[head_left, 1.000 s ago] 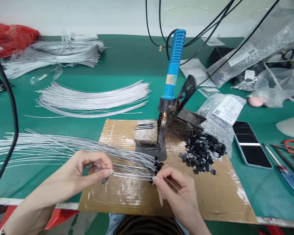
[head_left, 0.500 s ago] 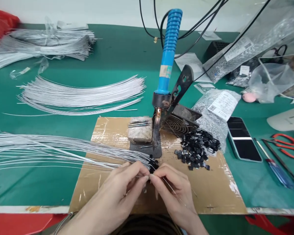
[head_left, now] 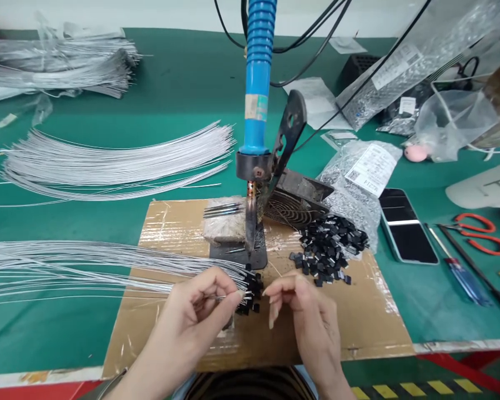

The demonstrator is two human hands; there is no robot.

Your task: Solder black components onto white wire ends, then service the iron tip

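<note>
My left hand is closed, thumb and forefinger pinching a thin white wire near its end. Beside those fingertips lies a bundle of white wires, its right ends tipped with small black connectors. My right hand is apart from the left, its fingers curled. A fine strand like solder wire sticks up from behind its fingers; the grip itself is partly hidden. Just beyond the hands a blue-handled soldering iron stands tip down in its holder, above a pale block.
A pile of loose black connectors lies on the cardboard. Right of it are a phone, a screwdriver and red-handled cutters. More white wires lie behind left. A small fan sits by the iron.
My hands have moved apart; the right has drawn back from the left fingertips. The view has shifted, so the bench things appear further left. Black connectors at the bundle's end are more exposed.
</note>
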